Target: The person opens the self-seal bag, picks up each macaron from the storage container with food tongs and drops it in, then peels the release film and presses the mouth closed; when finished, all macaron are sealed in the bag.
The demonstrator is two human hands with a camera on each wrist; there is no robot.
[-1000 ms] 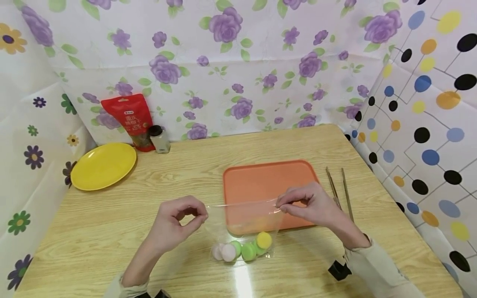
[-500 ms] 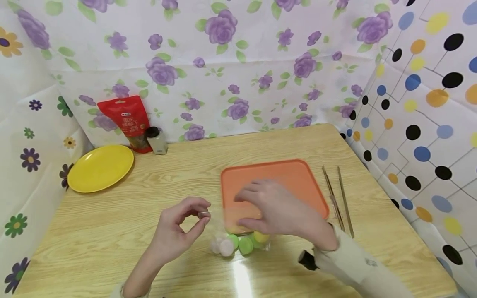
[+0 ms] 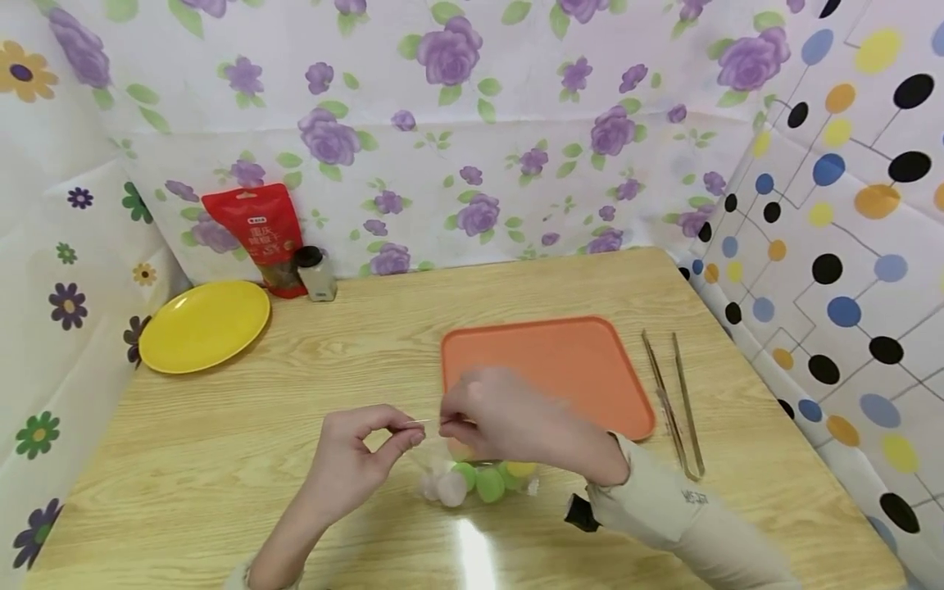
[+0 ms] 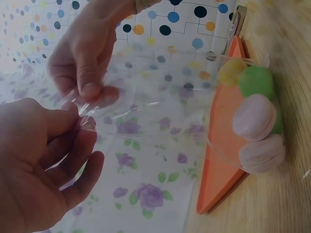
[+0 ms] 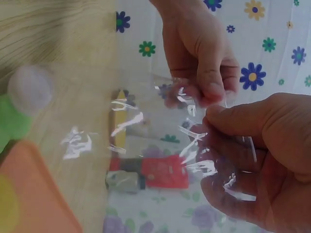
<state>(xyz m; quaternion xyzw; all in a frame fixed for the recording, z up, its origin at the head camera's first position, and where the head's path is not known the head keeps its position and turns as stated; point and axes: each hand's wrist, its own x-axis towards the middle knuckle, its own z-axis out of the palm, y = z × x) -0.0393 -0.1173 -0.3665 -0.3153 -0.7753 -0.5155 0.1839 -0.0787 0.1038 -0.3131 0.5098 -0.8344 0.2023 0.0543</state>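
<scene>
A clear plastic bag (image 4: 155,109) hangs between the two hands, with pink macarons (image 4: 255,116), green macarons (image 3: 490,484) and a yellow macaron (image 3: 521,469) in its bottom, low over the table. The left hand (image 3: 357,455) pinches the bag's top edge between thumb and index finger. Close beside it, the right hand (image 3: 509,418) pinches the same edge, thumb against curled fingers. Only a short stretch of the edge shows between the fingertips. In the right wrist view, the right hand's lower fingers lie behind the clear film.
An orange tray (image 3: 546,360) lies just beyond the hands, with metal tongs (image 3: 686,401) to its right. At the back left are a yellow plate (image 3: 206,328), a red pouch (image 3: 261,238) and a black-capped jar (image 3: 317,274). Patterned cloths surround the wooden table (image 3: 332,344).
The right hand has let go of the bag's right end, moved left with fingers spread, and now pinches the edge close to the left hand. The left hand keeps its pinch.
</scene>
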